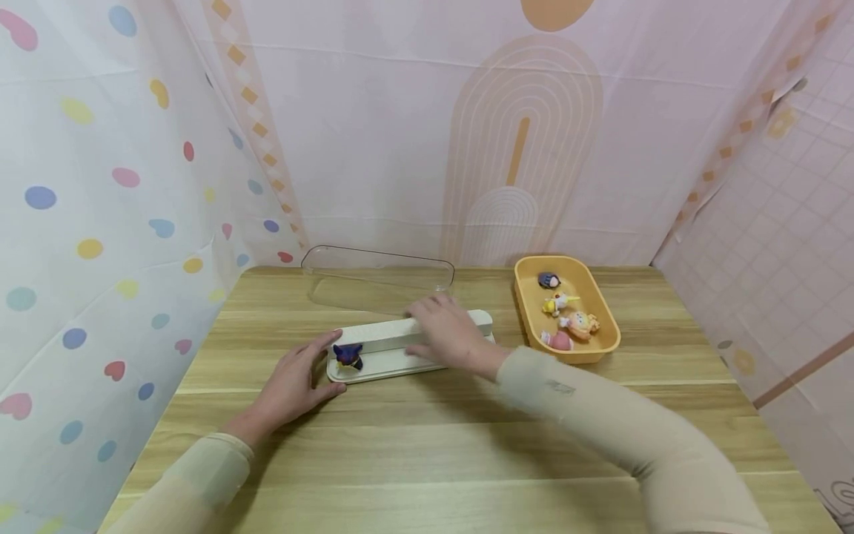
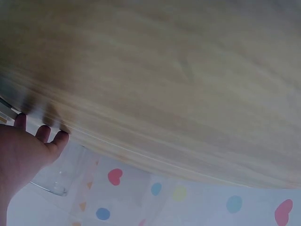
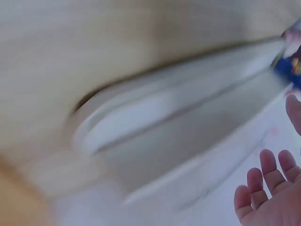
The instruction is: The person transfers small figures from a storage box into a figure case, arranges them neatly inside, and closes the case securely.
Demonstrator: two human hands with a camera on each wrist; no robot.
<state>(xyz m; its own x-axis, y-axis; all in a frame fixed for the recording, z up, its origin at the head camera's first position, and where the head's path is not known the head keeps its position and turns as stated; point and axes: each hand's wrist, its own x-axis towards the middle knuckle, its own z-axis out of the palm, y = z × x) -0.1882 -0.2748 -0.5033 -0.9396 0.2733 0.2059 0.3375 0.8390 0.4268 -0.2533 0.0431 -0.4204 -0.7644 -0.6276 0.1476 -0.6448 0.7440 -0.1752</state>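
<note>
Standing at the left end of the long white stepped plastic tray [image 1: 394, 354] on the wooden counter [image 1: 427, 445]: one small blue-and-purple figurine [image 1: 348, 357], seemingly the first set; four waiting in the yellow oval bin [image 1: 603, 334]; left hand [image 1: 293, 386] touching that end, fingers [image 1: 327, 343] relaxed beside the figurine; right hand [image 1: 450, 334] hovering mid-tray, empty, fingers loose.

Two bare hands — long, snug beige sleeves [image 1: 600, 415].

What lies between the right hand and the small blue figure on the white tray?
Nothing visible: the right hand is over the white tray, and only bare tray separates it from the blue figure at the tray's left end.
</note>
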